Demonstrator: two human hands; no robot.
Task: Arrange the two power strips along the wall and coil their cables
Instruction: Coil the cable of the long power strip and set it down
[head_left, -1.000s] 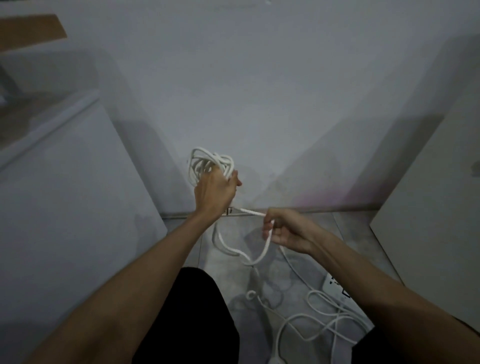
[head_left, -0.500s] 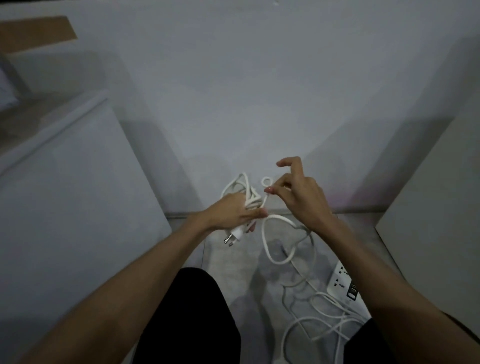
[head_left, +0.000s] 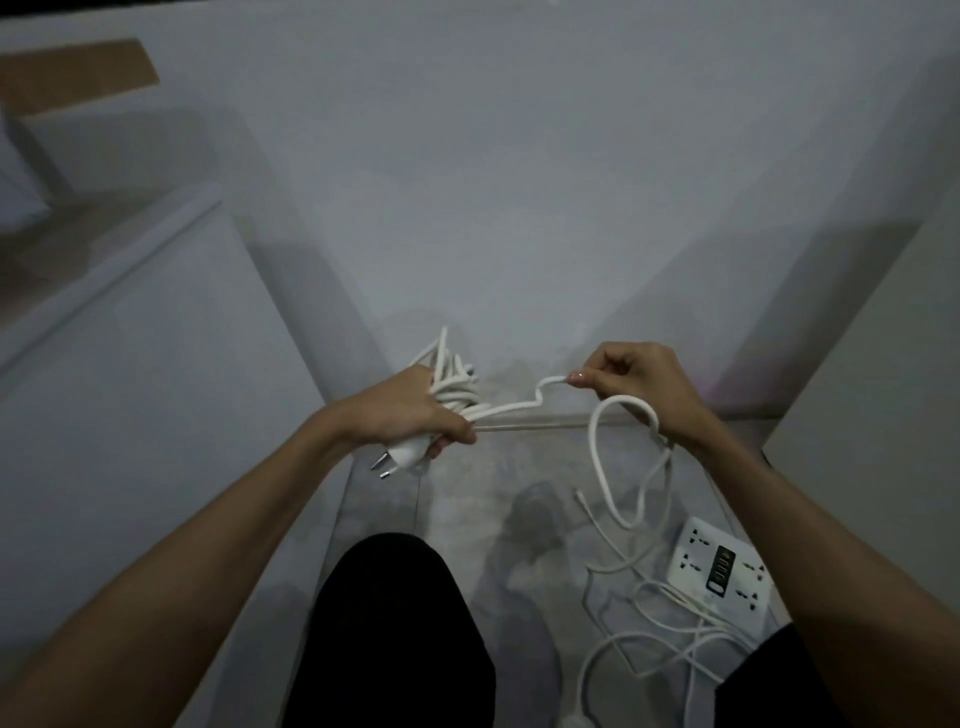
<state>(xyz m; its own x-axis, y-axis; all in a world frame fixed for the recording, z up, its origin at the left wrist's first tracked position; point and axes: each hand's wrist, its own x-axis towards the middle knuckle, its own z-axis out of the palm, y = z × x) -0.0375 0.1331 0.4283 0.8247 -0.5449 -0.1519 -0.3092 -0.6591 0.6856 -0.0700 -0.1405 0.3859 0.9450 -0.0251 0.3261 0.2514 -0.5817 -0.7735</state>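
We hold the bundled coil (head_left: 451, 387) of white cable in our left hand (head_left: 410, 413), fingers curled tight around the loops, thumb lying across the front. The plug (head_left: 402, 454) sticks out just below that hand, its metal pins pointing down and to the left. From the bundle a kinked stretch of cable (head_left: 511, 408) runs across to our right hand (head_left: 636, 387), which sits level with the left and well apart from it. There the thumb and fingertips pinch the cable near its bend, the other fingers curled in. Below the right hand the same cable drops in a long loose loop (head_left: 605, 467), swings under the wrist and trails down to the floor (head_left: 467, 499).

Below and to the right of the right hand, partly hidden by our forearm, a white power strip (head_left: 698, 558) lies flat on the floor with its sockets and dark centre panel facing up. A tangle of loose cable (head_left: 654, 618) spreads beside it, nearer to us, with several strands crossing one another. We cannot tell which strand belongs to which strip. At the very bottom edge, under the tangle, a small white shape shows, too cropped to name.

Both hands are raised in front of the grey wall (head_left: 519, 208), just above the line where it meets the floor. Our dark-clad knee (head_left: 395, 623) is below the left hand.
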